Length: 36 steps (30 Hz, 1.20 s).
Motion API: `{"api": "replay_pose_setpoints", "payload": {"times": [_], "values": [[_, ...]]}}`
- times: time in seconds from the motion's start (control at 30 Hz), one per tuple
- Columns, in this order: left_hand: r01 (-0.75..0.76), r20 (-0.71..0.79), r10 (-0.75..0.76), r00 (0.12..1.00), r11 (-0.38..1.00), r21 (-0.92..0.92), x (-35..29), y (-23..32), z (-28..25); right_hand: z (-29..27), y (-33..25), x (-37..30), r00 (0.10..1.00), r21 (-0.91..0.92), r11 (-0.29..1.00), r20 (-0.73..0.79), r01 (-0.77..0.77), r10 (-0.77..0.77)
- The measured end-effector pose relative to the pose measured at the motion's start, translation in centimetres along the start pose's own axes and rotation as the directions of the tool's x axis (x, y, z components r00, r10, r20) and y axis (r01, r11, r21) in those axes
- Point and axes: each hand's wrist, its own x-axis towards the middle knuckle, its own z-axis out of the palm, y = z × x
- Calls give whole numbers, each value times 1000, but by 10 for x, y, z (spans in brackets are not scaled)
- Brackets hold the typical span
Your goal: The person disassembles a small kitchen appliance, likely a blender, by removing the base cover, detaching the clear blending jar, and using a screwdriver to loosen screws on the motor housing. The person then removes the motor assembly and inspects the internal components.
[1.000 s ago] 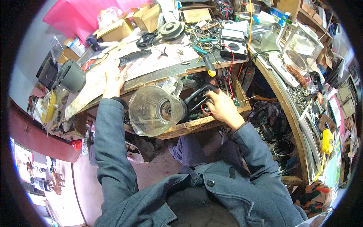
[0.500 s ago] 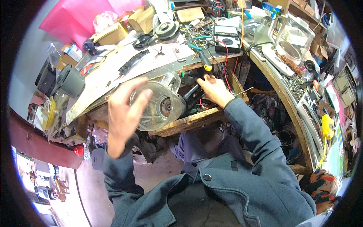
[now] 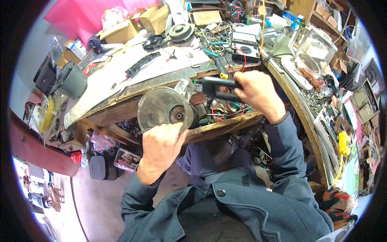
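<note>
A clear blender jar [image 3: 159,105] lies tilted at the bench front, over the left part of an open wooden drawer [image 3: 225,126]. Its mouth faces up toward me, and a round metal fitting shows at its bottom. My left hand [image 3: 161,147] grips the jar's near edge, fingers over the rim and thumb toward the right. Above the drawer, my right hand [image 3: 258,92] is closed round a black looped tool [image 3: 217,86]; motion blur hides its exact kind. Just behind it, a screwdriver [image 3: 220,67] with a yellow-tipped handle rests at the bench edge.
Wires and small parts fill the drawer. On the bench [image 3: 109,92] lie a black curved strip [image 3: 142,64], a grey round motor part [image 3: 180,32] and a multimeter [image 3: 245,46]. To the right, a side table carries a clear container [image 3: 314,48] and a yellow tape measure [image 3: 344,143].
My left hand has come down from above the jar and taken hold of its near edge. My right hand has risen out of the drawer and moved right, lifting the black tool.
</note>
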Motion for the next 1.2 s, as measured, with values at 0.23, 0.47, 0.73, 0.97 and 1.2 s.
{"api": "replay_pose_setpoints", "payload": {"times": [0.23, 0.47, 0.73, 0.97, 1.2], "values": [[44, -120, -37, 992, 997, 59, 0, 1, 11, -5, -17, 85, 985, 178, 984, -167, -11, 41], [62, -134, -54, 990, 996, 58, 0, 2, 11, 40, -85, 204, 989, 346, 932, -126, 111, -71], [-8, -149, 18, 989, 998, 63, -1, -4, 14, 97, -108, 263, 985, 424, 897, -162, 123, -59], [16, -147, -4, 989, 997, 78, -4, -2, 8, 69, -101, 221, 991, 849, 528, 84, -17, -104], [49, -164, -45, 985, 999, 16, -13, -24, 5, 90, -55, 119, 956, 985, 87, 164, -147, -245]]}}
